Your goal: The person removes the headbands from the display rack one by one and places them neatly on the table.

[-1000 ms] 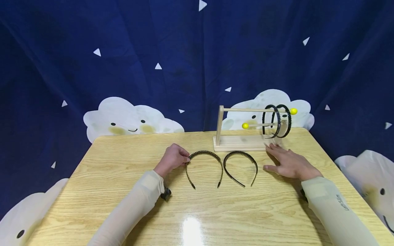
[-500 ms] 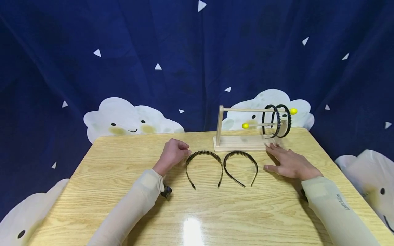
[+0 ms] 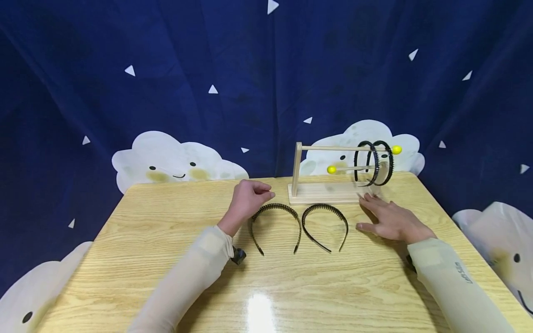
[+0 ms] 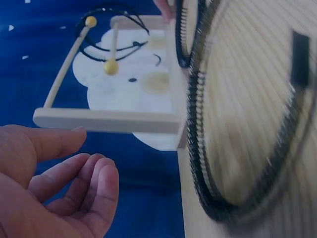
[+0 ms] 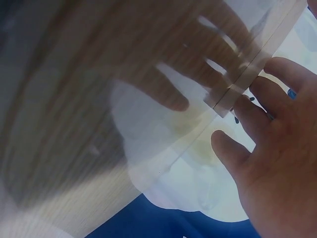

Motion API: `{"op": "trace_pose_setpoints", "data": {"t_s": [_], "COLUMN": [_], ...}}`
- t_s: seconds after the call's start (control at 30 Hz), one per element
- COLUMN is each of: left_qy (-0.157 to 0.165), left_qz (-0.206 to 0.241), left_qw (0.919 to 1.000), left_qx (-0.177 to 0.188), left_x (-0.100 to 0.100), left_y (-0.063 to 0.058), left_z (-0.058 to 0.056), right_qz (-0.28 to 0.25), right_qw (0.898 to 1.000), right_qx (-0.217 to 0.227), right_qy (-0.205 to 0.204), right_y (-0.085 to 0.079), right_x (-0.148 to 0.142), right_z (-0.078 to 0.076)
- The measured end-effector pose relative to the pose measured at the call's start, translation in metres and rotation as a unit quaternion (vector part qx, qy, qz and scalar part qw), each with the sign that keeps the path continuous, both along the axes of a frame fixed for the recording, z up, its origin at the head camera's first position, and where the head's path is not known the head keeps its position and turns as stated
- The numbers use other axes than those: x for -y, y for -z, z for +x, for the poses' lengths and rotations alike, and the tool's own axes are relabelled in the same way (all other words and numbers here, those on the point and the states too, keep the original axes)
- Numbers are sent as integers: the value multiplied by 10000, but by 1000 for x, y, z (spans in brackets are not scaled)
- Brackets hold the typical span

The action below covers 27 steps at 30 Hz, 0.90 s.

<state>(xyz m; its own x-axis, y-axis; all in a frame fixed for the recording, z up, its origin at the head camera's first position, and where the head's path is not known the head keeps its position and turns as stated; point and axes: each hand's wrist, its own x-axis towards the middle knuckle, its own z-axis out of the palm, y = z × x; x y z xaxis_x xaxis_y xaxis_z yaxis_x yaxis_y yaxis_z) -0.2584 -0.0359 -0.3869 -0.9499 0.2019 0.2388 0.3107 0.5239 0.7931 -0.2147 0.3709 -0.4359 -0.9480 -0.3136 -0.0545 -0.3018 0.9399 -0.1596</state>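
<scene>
My left hand [image 3: 248, 200] hovers over the left end of a dark toothed headband [image 3: 276, 206] on the table. In the left wrist view, thumb and loosely bent fingers [image 4: 106, 186] are apart with nothing between them. A second black headband [image 3: 325, 207] lies just to the right. Behind them stands a wooden rack [image 3: 318, 193] with two yellow-tipped rods. Two black headbands, a left one [image 3: 377, 167] and a right one [image 3: 391, 167], hang on its back rod. My right hand [image 3: 393, 221] lies with extended fingers at the front right of the rack's base, fingertips touching its edge.
The light wood-grain table [image 3: 291, 286] ends at a dark blue curtain [image 3: 208, 115] printed with clouds and white triangles. The rack's front rod [image 3: 354, 169] sticks out toward me and ends in a yellow ball [image 3: 331, 170].
My left hand has let go of the left headband, lifted, and moved right and away from me toward the rack. The right hand and the headbands have stayed put.
</scene>
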Motion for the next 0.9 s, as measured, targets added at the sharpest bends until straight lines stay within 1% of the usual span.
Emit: {"op": "trace_pose_setpoints", "data": {"t_s": [0.07, 0.17, 0.27, 0.37, 0.43, 0.53, 0.6, 0.63, 0.77, 0.9], "left_qy": [47, 119, 228, 287, 307, 268, 245, 251, 267, 294], "left_qz": [-7, -158, -270, -347, -575, -1082, -1310, -1343, -1283, -1421], "left_qw": [9998, 9981, 9942, 9901, 9825, 9641, 9501, 9467, 9443, 9362], "left_qx": [-189, -582, -1012, -1331, -1744, -2412, -2820, -2917, -3019, -3200], "left_x": [-5, -13, -20, -28, -33, -41, -45, -47, -55, -63], "left_y": [-1, -2, -3, -6, -7, -7, -5, -5, -7, -11], "left_z": [1, 2, 3, 3, 4, 6, 6, 6, 6, 8], "right_qz": [13, 27, 31, 18, 8, 3, 9, 16, 36, 40], "right_qw": [10000, 10000, 10000, 10000, 9999, 9999, 9999, 9999, 9999, 9999], "right_qx": [0, 0, -3, 40, 60, 70, 62, 57, 44, 68], "right_qy": [-1, 4, 31, 84, 107, 110, 107, 111, 113, 128], "right_y": [1, 1, 1, 1, 1, 2, 2, 1, 0, 0], "right_x": [0, 0, 0, 1, 1, 1, 1, 2, 2, 1], "right_z": [0, -1, -1, -2, -2, -2, -1, -1, -1, -2]}}
